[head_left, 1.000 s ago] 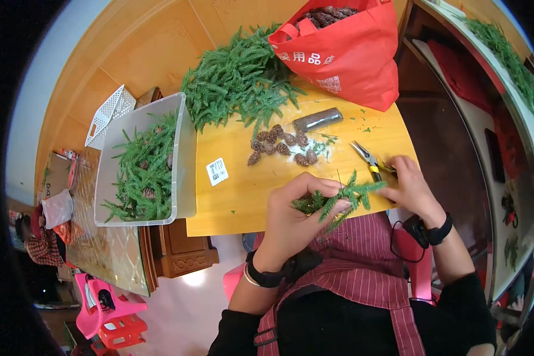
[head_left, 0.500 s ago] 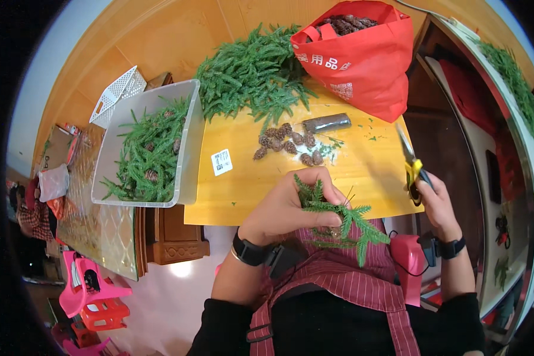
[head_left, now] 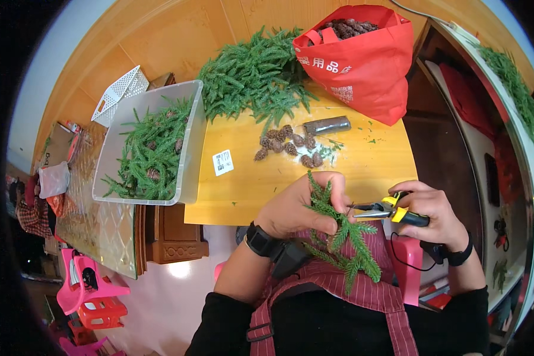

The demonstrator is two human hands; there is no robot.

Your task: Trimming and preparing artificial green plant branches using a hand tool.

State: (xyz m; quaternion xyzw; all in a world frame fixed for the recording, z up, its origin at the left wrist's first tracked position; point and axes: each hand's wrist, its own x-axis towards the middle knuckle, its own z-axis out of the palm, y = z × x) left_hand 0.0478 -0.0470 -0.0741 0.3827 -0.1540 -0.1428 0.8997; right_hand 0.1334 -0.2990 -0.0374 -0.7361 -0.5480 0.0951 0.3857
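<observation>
My left hand (head_left: pixel 305 204) pinches a green artificial pine sprig (head_left: pixel 355 252) in front of my apron, its needled branches hanging down to the right. My right hand (head_left: pixel 436 213) is wrapped round the yellow and black handles of a pair of pliers (head_left: pixel 391 210). The pliers' pointed metal jaws reach left to the sprig beside my left fingertips, where thin stems stick out. Whether the jaws grip a stem is too small to tell. Beyond my hands, several brown pine cones (head_left: pixel 286 140) lie on the yellow table (head_left: pixel 249 193), next to a dark wrapped roll (head_left: pixel 327 125).
A clear plastic bin (head_left: pixel 190 172) of sprigs and cones stands at the left. Behind lie a heap of green sprigs (head_left: pixel 252 74) and a red bag (head_left: pixel 362 68) full of pine cones. A white label card (head_left: pixel 222 162) rests on the table; pink stools (head_left: pixel 92 285) stand lower left.
My right hand has brought the pliers left and down, from upright at the table's right edge to the sprig. The sprig has tilted lower in my left hand.
</observation>
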